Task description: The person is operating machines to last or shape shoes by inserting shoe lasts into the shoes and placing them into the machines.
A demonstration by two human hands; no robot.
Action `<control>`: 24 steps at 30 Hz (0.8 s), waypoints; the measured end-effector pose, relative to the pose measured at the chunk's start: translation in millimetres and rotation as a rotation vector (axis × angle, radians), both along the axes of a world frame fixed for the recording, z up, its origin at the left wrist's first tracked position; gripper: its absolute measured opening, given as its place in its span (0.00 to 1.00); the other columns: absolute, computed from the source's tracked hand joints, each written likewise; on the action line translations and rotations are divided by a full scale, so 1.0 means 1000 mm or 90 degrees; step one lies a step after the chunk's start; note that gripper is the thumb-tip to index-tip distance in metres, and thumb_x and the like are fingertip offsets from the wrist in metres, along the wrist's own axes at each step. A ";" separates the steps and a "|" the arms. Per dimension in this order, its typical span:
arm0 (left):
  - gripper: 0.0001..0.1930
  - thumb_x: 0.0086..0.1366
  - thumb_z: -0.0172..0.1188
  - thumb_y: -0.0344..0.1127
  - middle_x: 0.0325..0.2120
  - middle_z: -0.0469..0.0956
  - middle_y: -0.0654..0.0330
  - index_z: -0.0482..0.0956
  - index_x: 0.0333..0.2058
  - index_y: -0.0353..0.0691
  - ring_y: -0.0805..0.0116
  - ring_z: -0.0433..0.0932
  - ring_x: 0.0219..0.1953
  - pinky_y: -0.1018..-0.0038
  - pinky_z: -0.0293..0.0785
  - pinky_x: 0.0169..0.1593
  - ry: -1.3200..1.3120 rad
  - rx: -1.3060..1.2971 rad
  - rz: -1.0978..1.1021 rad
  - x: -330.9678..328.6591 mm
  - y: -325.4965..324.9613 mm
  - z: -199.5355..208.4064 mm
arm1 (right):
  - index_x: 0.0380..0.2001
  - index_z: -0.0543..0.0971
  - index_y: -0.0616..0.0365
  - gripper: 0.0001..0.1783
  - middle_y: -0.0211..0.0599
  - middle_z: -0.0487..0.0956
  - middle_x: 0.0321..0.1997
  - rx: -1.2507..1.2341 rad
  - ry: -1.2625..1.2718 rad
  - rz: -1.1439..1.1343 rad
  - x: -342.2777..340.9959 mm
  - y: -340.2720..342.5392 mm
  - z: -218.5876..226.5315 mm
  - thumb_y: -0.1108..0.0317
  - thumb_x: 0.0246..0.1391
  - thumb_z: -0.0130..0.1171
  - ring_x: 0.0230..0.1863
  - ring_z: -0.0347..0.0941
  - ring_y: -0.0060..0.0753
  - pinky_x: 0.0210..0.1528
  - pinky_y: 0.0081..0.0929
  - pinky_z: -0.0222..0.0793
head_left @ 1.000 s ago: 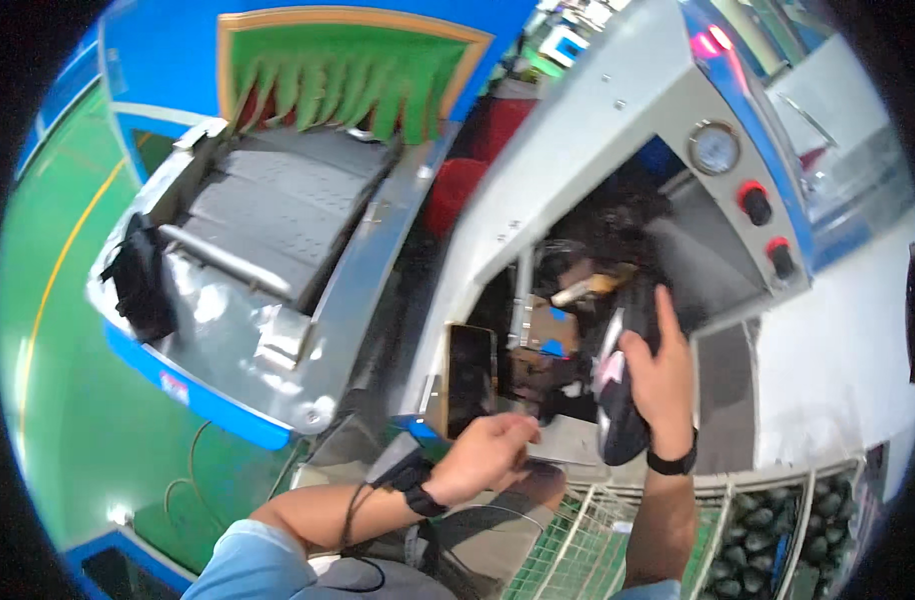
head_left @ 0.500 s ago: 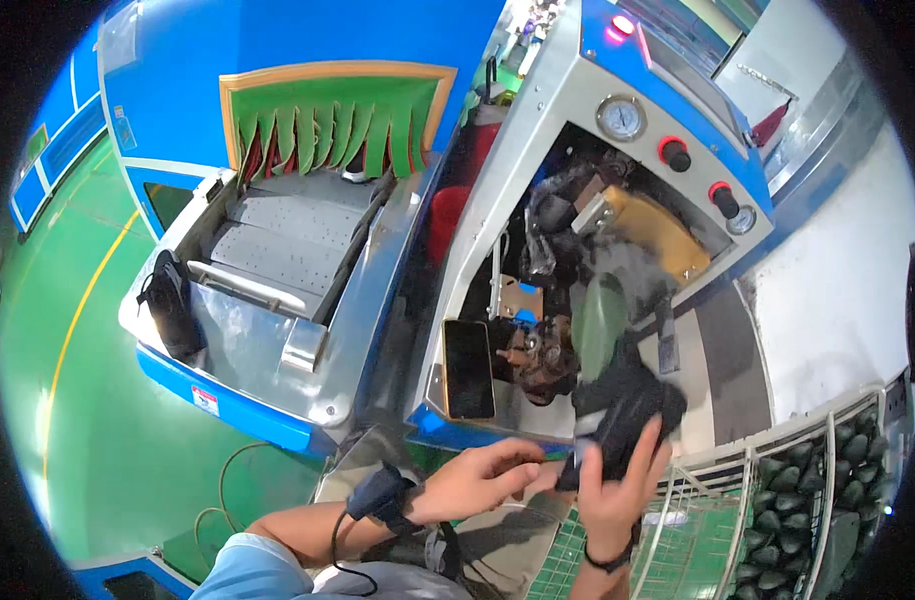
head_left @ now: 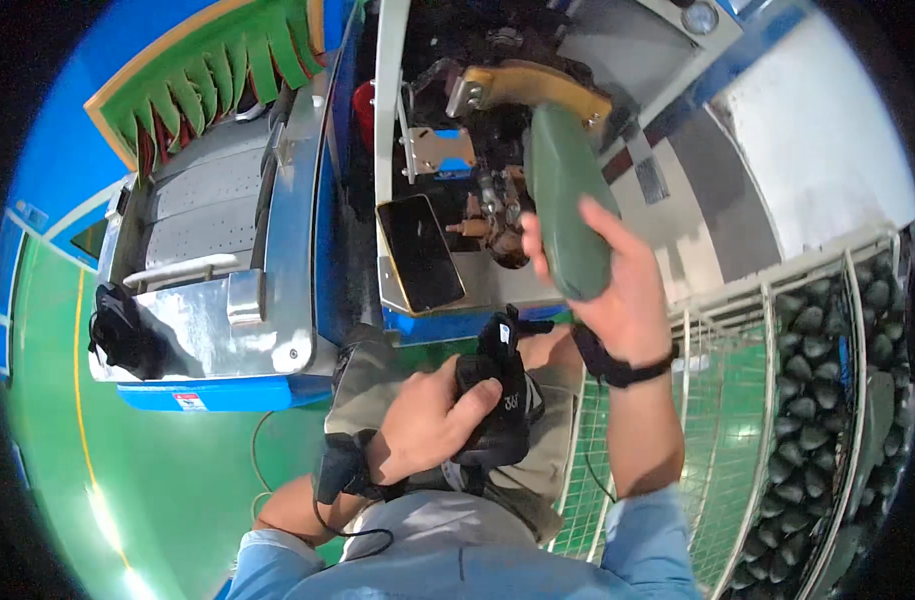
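My right hand (head_left: 628, 295) is wrapped round the near end of a dark green shoe last (head_left: 568, 195), thumb on one side and fingers on the other. The last's far end reaches up to a curved tan pad (head_left: 543, 85) inside the machine; whether it is fixed there I cannot tell. Low in front of my lap, my left hand (head_left: 433, 420) is closed on a black shoe upper (head_left: 503, 440), its thumb lying across the top. The upper is off the last, and part of it hides behind my fingers.
A phone (head_left: 421, 255) leans on the machine's front ledge. Left of it stands a metal conveyor (head_left: 203, 225) with green curtain flaps (head_left: 218, 85) and a black shoe (head_left: 126, 330) on its near corner. At right, a wire cart (head_left: 768, 400) holds many black rounded pieces (head_left: 803, 350).
The black upper has come away from the green last and down to my lap in my left hand. My right hand has moved up onto the last. The view has shifted.
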State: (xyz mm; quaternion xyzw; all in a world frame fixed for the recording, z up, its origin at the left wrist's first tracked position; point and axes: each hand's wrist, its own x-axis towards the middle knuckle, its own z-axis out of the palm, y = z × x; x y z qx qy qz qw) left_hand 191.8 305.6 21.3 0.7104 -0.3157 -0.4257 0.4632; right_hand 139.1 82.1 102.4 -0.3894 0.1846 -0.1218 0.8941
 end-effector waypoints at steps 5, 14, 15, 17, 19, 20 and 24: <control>0.24 0.67 0.54 0.51 0.31 0.82 0.40 0.77 0.45 0.32 0.40 0.82 0.39 0.57 0.76 0.45 -0.020 0.025 0.040 0.009 0.008 0.022 | 0.60 0.67 0.66 0.24 0.53 0.79 0.48 -0.060 -0.108 -0.094 -0.014 0.001 0.006 0.63 0.66 0.54 0.42 0.81 0.51 0.45 0.44 0.81; 0.22 0.61 0.61 0.43 0.68 0.58 0.40 0.73 0.42 0.27 0.43 0.64 0.65 0.59 0.60 0.65 -0.121 -0.315 -0.197 -0.041 -0.027 -0.082 | 0.73 0.55 0.50 0.37 0.55 0.77 0.55 -0.273 0.053 -0.633 -0.300 0.045 -0.025 0.67 0.64 0.56 0.30 0.82 0.45 0.27 0.34 0.79; 0.26 0.63 0.61 0.43 0.69 0.59 0.45 0.71 0.51 0.26 0.50 0.65 0.64 0.62 0.61 0.64 -0.090 -0.336 -0.243 -0.051 -0.033 -0.085 | 0.73 0.55 0.50 0.37 0.55 0.77 0.55 -0.290 0.055 -0.692 -0.337 0.064 -0.024 0.67 0.64 0.56 0.30 0.82 0.45 0.27 0.34 0.79; 0.22 0.63 0.62 0.44 0.59 0.68 0.44 0.76 0.45 0.27 0.48 0.71 0.55 0.60 0.66 0.57 -0.263 -0.403 -0.350 -0.067 -0.046 -0.059 | 0.74 0.53 0.47 0.39 0.63 0.77 0.49 -0.236 0.024 -0.867 -0.418 0.120 -0.013 0.57 0.64 0.55 0.28 0.79 0.36 0.27 0.24 0.77; 0.20 0.64 0.63 0.44 0.50 0.78 0.43 0.81 0.39 0.28 0.46 0.76 0.45 0.58 0.72 0.50 -0.460 -0.458 -0.401 -0.078 -0.047 -0.042 | 0.68 0.63 0.52 0.31 0.56 0.79 0.44 -0.154 -0.090 -1.059 -0.468 0.176 -0.004 0.55 0.65 0.53 0.25 0.76 0.29 0.26 0.19 0.75; 0.20 0.64 0.62 0.44 0.56 0.72 0.40 0.81 0.41 0.27 0.42 0.74 0.51 0.57 0.71 0.54 -0.387 -0.409 -0.425 -0.086 -0.046 -0.041 | 0.63 0.68 0.54 0.27 0.52 0.78 0.41 -0.140 -0.205 -1.113 -0.499 0.205 -0.008 0.56 0.64 0.53 0.25 0.75 0.27 0.25 0.17 0.74; 0.22 0.64 0.61 0.45 0.62 0.68 0.36 0.82 0.42 0.27 0.39 0.74 0.54 0.56 0.72 0.56 -0.319 -0.350 -0.459 -0.110 -0.045 -0.030 | 0.44 0.75 0.64 0.19 0.42 0.77 0.31 -0.088 -0.634 -1.221 -0.554 0.270 0.008 0.57 0.62 0.53 0.23 0.73 0.24 0.23 0.16 0.73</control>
